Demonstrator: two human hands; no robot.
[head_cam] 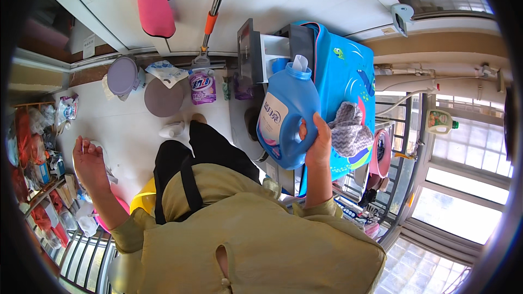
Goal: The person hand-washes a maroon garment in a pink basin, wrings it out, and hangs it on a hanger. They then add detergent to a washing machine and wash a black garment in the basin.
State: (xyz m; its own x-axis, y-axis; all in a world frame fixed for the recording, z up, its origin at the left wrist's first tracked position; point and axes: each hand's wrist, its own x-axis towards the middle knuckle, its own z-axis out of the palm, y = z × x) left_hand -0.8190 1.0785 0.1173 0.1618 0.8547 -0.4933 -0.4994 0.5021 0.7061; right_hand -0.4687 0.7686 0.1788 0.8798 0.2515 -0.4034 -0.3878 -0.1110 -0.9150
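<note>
In my right hand (320, 141) is the handle of a blue laundry detergent jug (292, 110). The jug bears writing and its capless mouth, with a white spout inside, is beside the pulled-out detergent drawer (271, 51) of a washing machine (302, 45). Something blue shows inside that drawer. A turquoise patterned cover (343, 65) wraps the machine, and a grey zigzag-patterned cloth (351, 130) lies on it. My left hand (88, 159) is raised away at the left, fingers loosely apart, holding nothing.
Along the wall stand a lidded bin (122, 75), a round stool (164, 97), a purple detergent bag (203, 86) and a mop (206, 41). A cluttered shelf (41, 196) is at the left. A pink basin (380, 155) and another bottle (439, 121) are by the window.
</note>
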